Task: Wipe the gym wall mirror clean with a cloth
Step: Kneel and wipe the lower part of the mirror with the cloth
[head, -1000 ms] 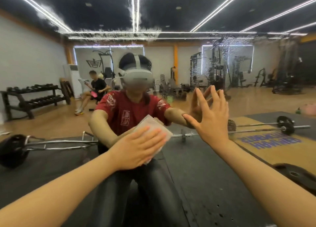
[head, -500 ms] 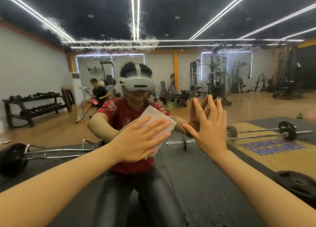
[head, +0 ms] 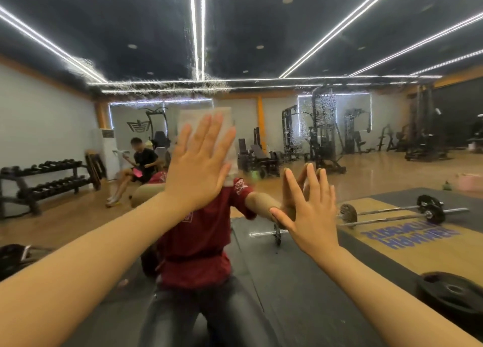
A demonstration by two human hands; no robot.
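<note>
We face the mirror point(head: 366, 46), droplets streaking its upper glass. Our left hand point(head: 198, 161) presses the pale cloth point(head: 224, 116) flat against it, fingers straight and close together, cloth showing beyond the fingertips. Right hand point(head: 311, 213) rests on the glass beside it, fingers spread.

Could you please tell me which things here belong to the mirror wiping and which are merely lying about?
Job: cloth, pressed flat by left hand; mirror; right hand flat on the glass.
Lying about (reflected): barbell, dumbbell rack, weight plate.
</note>
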